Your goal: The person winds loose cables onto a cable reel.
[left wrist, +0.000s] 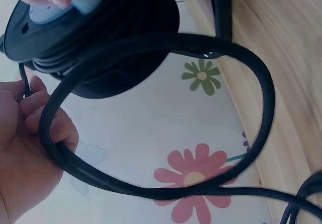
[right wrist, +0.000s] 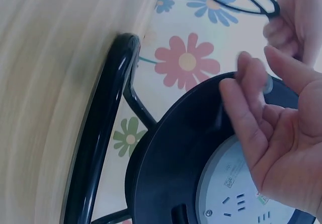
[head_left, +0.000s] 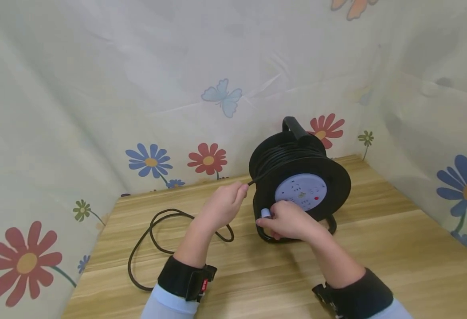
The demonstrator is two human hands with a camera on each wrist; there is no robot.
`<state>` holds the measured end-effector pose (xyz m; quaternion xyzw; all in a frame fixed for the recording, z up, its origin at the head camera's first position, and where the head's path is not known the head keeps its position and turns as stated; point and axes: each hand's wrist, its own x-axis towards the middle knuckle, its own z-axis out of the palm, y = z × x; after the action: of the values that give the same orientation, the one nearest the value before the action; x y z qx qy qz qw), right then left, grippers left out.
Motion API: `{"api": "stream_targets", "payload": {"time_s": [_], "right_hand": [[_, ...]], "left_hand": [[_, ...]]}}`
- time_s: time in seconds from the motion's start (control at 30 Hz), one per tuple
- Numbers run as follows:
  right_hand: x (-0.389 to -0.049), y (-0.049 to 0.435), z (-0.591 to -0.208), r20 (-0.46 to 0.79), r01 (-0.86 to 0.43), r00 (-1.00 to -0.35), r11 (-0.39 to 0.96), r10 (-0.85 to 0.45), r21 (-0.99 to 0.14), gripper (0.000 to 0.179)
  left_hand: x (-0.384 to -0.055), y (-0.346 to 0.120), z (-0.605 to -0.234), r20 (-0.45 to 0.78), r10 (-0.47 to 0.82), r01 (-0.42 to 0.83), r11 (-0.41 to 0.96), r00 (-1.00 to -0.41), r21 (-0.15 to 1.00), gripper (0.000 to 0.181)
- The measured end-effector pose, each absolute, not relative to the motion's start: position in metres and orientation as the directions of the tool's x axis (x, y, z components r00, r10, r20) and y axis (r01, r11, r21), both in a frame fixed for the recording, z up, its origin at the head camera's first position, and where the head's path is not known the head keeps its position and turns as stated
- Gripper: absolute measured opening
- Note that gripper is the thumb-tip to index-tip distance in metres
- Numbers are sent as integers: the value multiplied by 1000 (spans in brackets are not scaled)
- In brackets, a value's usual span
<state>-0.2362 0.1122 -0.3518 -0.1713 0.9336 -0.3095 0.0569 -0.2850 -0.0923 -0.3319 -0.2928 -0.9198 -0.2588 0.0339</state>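
Observation:
A black cable reel stands on the table, its drum wound with black cable and its round face plate pale blue with sockets. My left hand grips the cable just left of the drum. From that fist a loop of cable hangs toward the table, as the left wrist view shows. At the lower left of the reel's face, my right hand holds the pale blue winding knob between thumb and fingers. In the right wrist view the fingers hide most of the knob.
Loose cable loops lie on the wooden table, left of the reel. The reel has a tubular black stand and a carrying handle on top. Flower-printed sheeting rises right behind the table and at its sides.

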Motion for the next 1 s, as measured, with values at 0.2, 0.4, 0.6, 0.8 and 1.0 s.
{"api": "stream_targets", "payload": {"time_s": [0.2,0.4,0.6,0.8,1.0], "right_hand": [[-236,102,-349,113,-341,-924,656,-364,-673,26],[-234,100,-346,160,-360,-920,611,-357,-705,25],[-235,99,-346,184,-353,-925,571,-333,-741,24],[-235,96,-346,202,-312,-946,539,-254,-783,28],[-236,92,-345,287,-310,-949,550,-131,-775,42]], "left_hand": [[-287,-82,-320,262,560,612,646,-786,456,34],[-288,-77,-314,300,551,625,639,-779,450,38],[-292,-79,-318,252,533,581,646,-808,495,43],[-295,-82,-324,258,536,582,617,-804,530,41],[-296,-80,-326,264,563,606,596,-783,526,43]]}}
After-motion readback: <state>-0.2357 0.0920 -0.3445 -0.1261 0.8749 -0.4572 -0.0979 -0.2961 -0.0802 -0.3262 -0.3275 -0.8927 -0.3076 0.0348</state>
